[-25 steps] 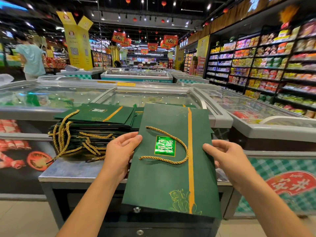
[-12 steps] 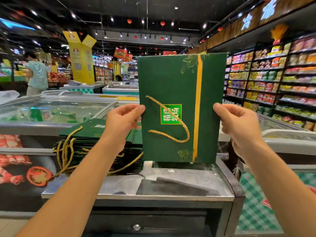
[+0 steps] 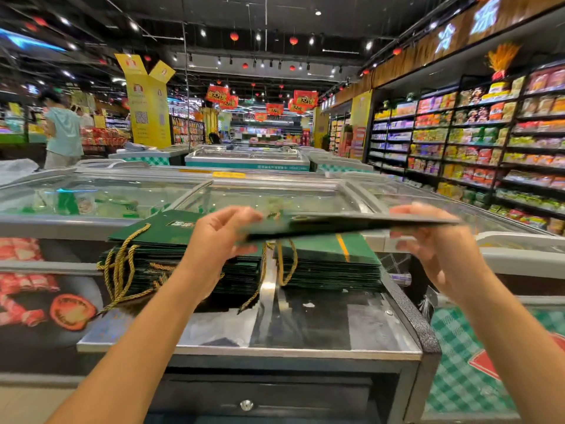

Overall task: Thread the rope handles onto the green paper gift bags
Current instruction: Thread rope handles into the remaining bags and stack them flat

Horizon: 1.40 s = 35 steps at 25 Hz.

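Right, head cam: I've got a green bag (image 3: 351, 223) held nearly flat, edge-on & motion-blurred, just above the bag stack (image 3: 330, 261) on the steel counter (image 3: 305, 341). L hand (image 3: 218, 240) pinches its left edge, thumb on top, fingers under; R hand (image 3: 437, 249) grips the right edge likewise. Gold rope handles (image 3: 117, 267) hang off the stack's left side & front, w/ freezers (image 3: 122, 194) just behind.

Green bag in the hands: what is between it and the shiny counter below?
In the head view, a stack of more green bags lies between the held bag and the counter.
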Available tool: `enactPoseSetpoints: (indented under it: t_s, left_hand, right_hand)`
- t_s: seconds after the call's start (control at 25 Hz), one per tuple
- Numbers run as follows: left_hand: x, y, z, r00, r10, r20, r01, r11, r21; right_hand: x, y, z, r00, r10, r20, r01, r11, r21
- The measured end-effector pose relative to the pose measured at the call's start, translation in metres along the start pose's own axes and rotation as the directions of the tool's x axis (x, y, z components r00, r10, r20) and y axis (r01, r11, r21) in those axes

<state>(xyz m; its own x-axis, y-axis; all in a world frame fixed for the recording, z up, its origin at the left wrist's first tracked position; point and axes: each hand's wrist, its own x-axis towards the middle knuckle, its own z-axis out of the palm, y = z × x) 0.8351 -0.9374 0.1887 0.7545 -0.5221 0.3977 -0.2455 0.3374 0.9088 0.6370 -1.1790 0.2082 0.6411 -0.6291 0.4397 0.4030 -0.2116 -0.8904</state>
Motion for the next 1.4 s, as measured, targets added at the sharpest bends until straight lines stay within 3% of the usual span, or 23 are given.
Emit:
enactPoseSetpoints:
  t_s: [0.12,0.28,0.36,0.52,0.64,0.8,0.92,1.08,1.32,1.4]
  left_hand:
    - [-0.014,-0.029,-0.004,0.996,-0.088,0.008,0.086,0.989,0.118]
    - [-0.025,-0.064,-0.006,0.968,-0.247,0.036,0.240,0.961,0.134]
    - [-0.029,-0.076,-0.003,0.957,-0.289,0.005,0.286,0.950,0.127]
    - [-0.032,-0.088,-0.005,0.957,-0.291,-0.014,0.290,0.944,0.159]
    - [-0.035,-0.090,-0.005,0.960,-0.273,-0.057,0.279,0.944,0.178]
    - [-0.039,-0.094,-0.004,0.994,-0.076,-0.076,0.100,0.912,0.397]
    - [-0.039,-0.091,-0.003,0.983,-0.180,0.047,0.153,0.925,0.348]
    - [-0.037,-0.091,-0.002,0.965,-0.237,0.109,0.183,0.913,0.364]
    - [-0.038,-0.090,-0.004,0.965,-0.230,0.123,0.168,0.909,0.381]
    - [-0.038,-0.090,-0.005,0.965,-0.232,0.120,0.169,0.905,0.389]
  right_hand:
    - [-0.013,0.034,-0.021,0.992,0.094,0.080,-0.066,0.953,-0.297]
    - [-0.028,0.077,-0.027,0.990,0.114,0.086,-0.027,0.741,-0.671]
    - [-0.034,0.089,-0.023,0.985,0.113,0.133,0.031,0.638,-0.769]
    - [-0.042,0.106,-0.008,0.992,0.013,0.127,0.117,0.307,-0.944]
    - [-0.048,0.113,0.002,0.992,-0.017,0.129,0.129,0.213,-0.968]
    - [-0.050,0.117,0.021,0.954,-0.060,0.292,0.297,0.272,-0.915]
    - [-0.043,0.121,0.039,0.937,-0.135,0.323,0.350,0.317,-0.881]
    - [-0.011,0.124,0.067,0.942,-0.124,0.312,0.335,0.402,-0.852]
    - [0.039,0.118,0.131,0.961,-0.029,0.277,0.266,0.381,-0.885]
    - [0.045,0.116,0.143,0.972,0.029,0.234,0.195,0.459,-0.867]
